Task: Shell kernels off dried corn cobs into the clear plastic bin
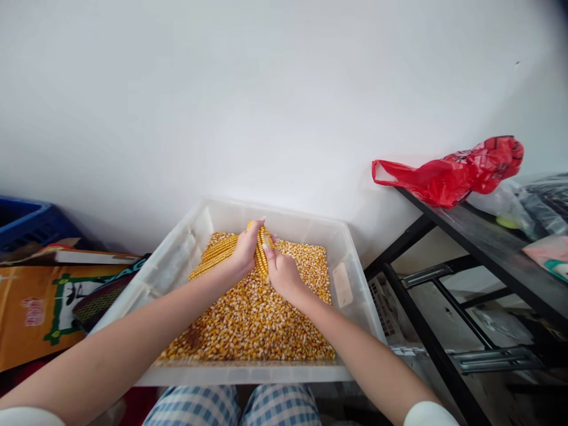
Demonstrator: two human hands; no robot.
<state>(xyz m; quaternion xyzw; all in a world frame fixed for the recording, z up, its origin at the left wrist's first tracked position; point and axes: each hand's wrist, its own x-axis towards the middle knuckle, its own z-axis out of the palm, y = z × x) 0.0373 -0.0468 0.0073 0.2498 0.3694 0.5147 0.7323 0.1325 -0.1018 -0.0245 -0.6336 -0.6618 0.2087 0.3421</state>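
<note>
Sitting at the far left, a blue plastic crate with slotted sides [44, 220] is cut off by the frame; below it an orange-brown cardboard box with green print [26, 296] is also cropped, its lettering partly covered by a dark mesh-patterned item [102, 299] that is hard to identify. Next comes a translucent white plastic bin [248, 374], full of loose yellow and pale corn kernels [261, 322]. Whole yellow corn cobs [215, 255] lie in its left part, their near ends hidden behind the left forearm. Above the kernels, the left hand [247, 247] is curled around an upright-tilted yellow corn cob [261, 260], most of its fingers out of sight; the right hand [284, 275] grips the cob's other side, thumb laid on it, fingers hidden behind. At right, a black metal-framed rack [497, 236] bears a crumpled red plastic bag [452, 177] and clear plastic bags [510, 204] whose contents are unclear.
</note>
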